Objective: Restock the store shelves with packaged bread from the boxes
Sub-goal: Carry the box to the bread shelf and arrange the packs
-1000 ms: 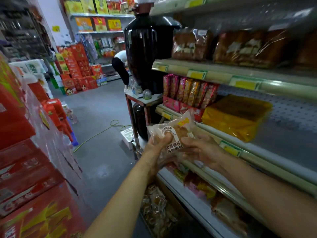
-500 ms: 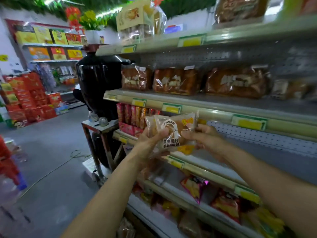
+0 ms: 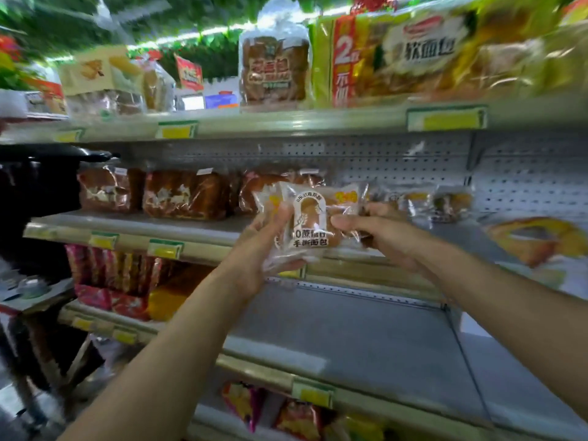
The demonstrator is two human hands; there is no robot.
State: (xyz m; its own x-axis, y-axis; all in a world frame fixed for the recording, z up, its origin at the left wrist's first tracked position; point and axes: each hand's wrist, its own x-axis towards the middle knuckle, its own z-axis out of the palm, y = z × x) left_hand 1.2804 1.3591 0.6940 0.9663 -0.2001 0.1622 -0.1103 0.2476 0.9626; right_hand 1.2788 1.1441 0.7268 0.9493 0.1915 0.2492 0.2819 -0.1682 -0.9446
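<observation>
While both hands clasp the bread packet (image 3: 310, 222), left hand (image 3: 261, 246) cupping its lower left and right hand (image 3: 372, 232) pinching its right edge, it stands upright, label outward. The middle shelf (image 3: 203, 226) lies just beyond, seemingly nearer the right hand, though blur hides the gap.

Open shelf room at right
Middle shelf (image 3: 445, 230) bare behind the hands; loaves (image 3: 184, 195) block its left, small packs (image 3: 445, 202) line the back
</observation>
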